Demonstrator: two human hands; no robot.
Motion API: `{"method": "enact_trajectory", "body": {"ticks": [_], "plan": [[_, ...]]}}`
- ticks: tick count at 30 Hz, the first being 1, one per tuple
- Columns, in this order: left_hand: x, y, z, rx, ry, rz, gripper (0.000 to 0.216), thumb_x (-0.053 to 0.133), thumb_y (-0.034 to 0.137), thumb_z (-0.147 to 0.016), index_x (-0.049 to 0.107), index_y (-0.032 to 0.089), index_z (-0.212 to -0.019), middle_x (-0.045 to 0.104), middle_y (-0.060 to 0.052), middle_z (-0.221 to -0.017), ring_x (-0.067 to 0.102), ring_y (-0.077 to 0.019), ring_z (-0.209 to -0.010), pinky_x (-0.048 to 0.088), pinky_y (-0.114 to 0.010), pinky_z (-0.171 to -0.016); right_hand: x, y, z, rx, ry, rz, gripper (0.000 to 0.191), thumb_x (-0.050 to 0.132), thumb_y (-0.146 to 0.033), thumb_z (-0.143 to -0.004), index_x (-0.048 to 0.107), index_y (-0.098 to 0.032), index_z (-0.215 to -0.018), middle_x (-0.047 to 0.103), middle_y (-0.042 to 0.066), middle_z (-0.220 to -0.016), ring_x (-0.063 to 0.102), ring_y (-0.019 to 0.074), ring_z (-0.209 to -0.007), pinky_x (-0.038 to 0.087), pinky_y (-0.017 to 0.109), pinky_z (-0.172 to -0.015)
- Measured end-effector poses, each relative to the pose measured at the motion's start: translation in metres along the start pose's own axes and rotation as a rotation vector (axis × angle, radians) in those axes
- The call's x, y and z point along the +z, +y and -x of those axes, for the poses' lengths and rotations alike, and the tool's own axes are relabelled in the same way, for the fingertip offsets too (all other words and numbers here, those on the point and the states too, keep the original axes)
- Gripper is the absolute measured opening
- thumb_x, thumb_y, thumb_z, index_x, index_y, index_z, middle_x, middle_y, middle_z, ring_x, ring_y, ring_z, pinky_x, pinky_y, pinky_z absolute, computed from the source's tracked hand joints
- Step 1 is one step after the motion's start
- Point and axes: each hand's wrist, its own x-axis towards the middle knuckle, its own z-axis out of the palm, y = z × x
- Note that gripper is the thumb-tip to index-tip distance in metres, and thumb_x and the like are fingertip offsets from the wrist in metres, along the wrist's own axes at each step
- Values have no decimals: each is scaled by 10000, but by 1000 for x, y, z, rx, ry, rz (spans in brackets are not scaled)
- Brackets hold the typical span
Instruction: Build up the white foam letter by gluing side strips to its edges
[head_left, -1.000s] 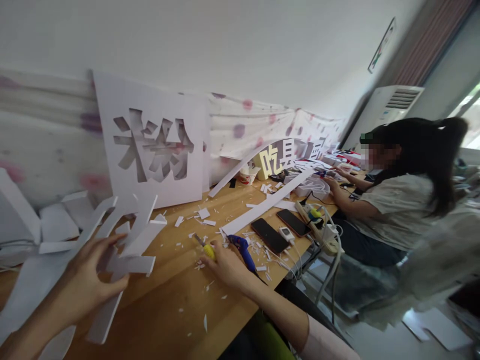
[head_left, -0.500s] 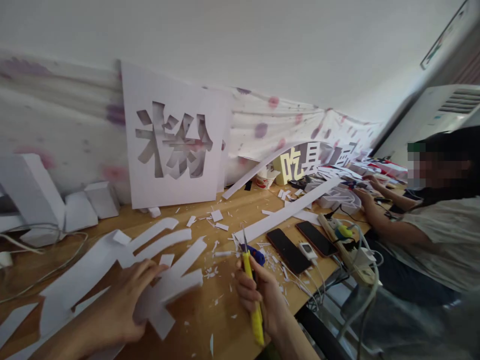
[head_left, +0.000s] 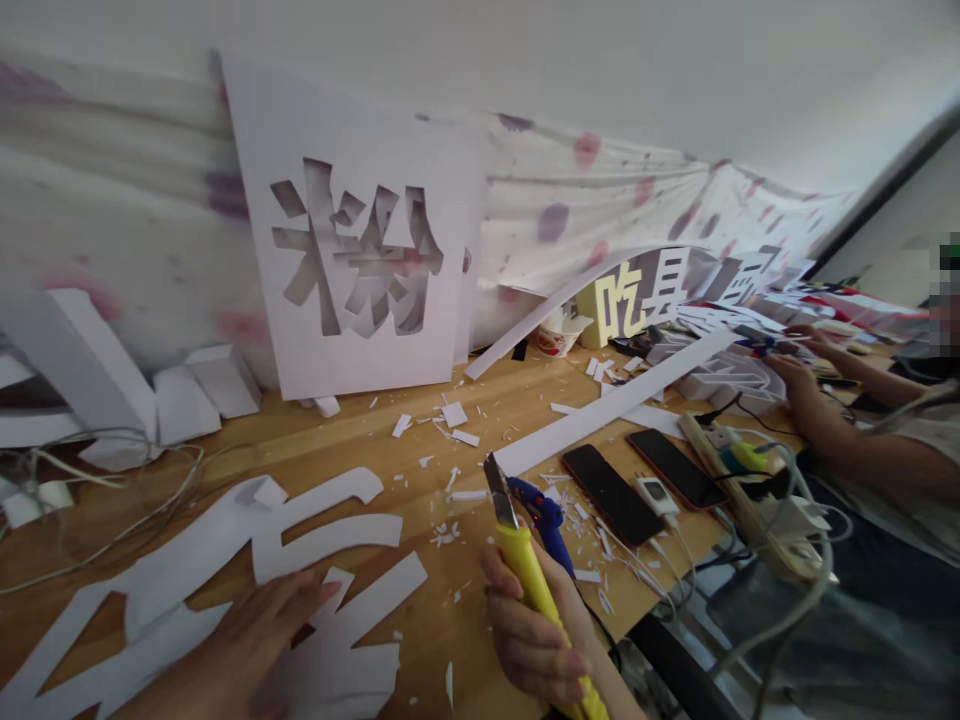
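My right hand (head_left: 536, 625) is wrapped round a yellow utility knife (head_left: 531, 580), its blade out and pointing up and away from me. At the lower left my left hand (head_left: 266, 640) grips a white foam-board cut-out (head_left: 360, 665) that has angled arms; my thumb is hidden. Beside and behind that hand lie a white curved cut-out (head_left: 337, 545) and a larger white cut-out character (head_left: 187, 550). A blue glue gun (head_left: 547, 515) rests just beyond the knife. White scraps (head_left: 454, 413) are scattered over the wooden table (head_left: 420, 480).
A white board with a cut-out character (head_left: 367, 370) leans on the curtained wall. A long white strip (head_left: 615, 400) crosses the table. Two phones (head_left: 613, 495) and a power strip (head_left: 720, 460) lie right. A co-worker's hands (head_left: 795, 375) hold something further right. Cables (head_left: 112, 540) lie left.
My view has shifted, so the co-worker is further right. The knife now leans left, its blade seen broader. The cut-out under my left hand has come lower, nearer the table.
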Motion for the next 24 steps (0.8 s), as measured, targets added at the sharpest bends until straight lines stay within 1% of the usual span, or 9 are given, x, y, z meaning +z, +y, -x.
{"method": "enact_trajectory", "body": {"ticks": [2,4,6,8,11,14,17,20,24], "plan": [[-14,40,-15,-40,22,208,580,632,443,-787,546,411,-1359,565,-27,-1441,487,-320,-1354,363,-526,-1147,5,5,-1,-7,77,56,520,199,-545,-1040,549,-173,-943,568,-54,-578,372,31,-253,438,138,-281],[-25,83,-34,-79,16,551,495,563,511,-859,541,401,-1341,607,-15,-1385,520,-279,-1320,374,-497,-1142,8,12,-1,-35,209,131,397,370,-513,-1021,565,-178,-937,559,-62,-588,356,22,-274,441,126,-299],[-30,122,-54,-43,-141,1034,476,551,522,-872,551,368,-1323,641,-21,-1338,541,-248,-1298,395,-453,-1131,11,20,-1,-87,386,236,289,513,-464,-979,562,-186,-916,558,-68,-590,336,13,-287,423,116,-300],[-29,149,-73,51,-252,1519,496,563,488,-853,592,260,-1292,630,-70,-1355,514,-255,-1326,342,-437,-1161,13,27,-2,-141,582,372,263,603,-444,-933,543,-194,-881,551,-74,-557,330,15,-285,394,114,-286],[-24,170,-90,81,-420,1940,432,538,394,-842,668,146,-1171,673,-136,-1278,524,-279,-1312,314,-439,-1161,16,34,-5,-194,854,600,329,664,-492,-880,508,-204,-855,533,-83,-497,362,33,-273,364,125,-277],[-20,173,-95,25,-408,2062,332,552,292,-834,713,114,-1064,722,-145,-1168,570,-265,-1258,328,-398,-1146,17,36,-5,-168,1056,831,420,690,-577,-828,519,-201,-899,543,-78,-498,411,47,-292,370,138,-302],[-18,171,-94,-61,-265,2063,272,654,255,-794,731,122,-1019,747,-130,-1098,639,-257,-1150,411,-380,-1079,16,33,-3,-91,1180,982,529,698,-642,-780,564,-200,-1039,551,-72,-526,463,76,-340,397,172,-343],[-17,170,-94,-196,-93,2016,249,794,274,-721,749,136,-923,769,-110,-993,699,-236,-992,505,-355,-957,13,31,-1,-40,1196,1118,516,687,-650,-777,616,-213,-1043,562,-52,-565,500,114,-391,422,220,-383],[-18,170,-100,-335,37,1953,360,926,309,-557,754,146,-828,768,-53,-848,705,-154,-812,546,-256,-803,5,33,0,-102,1226,1416,420,645,-608,-833,638,-203,-942,605,-4,-673,583,151,-580,473,228,-516]]}}
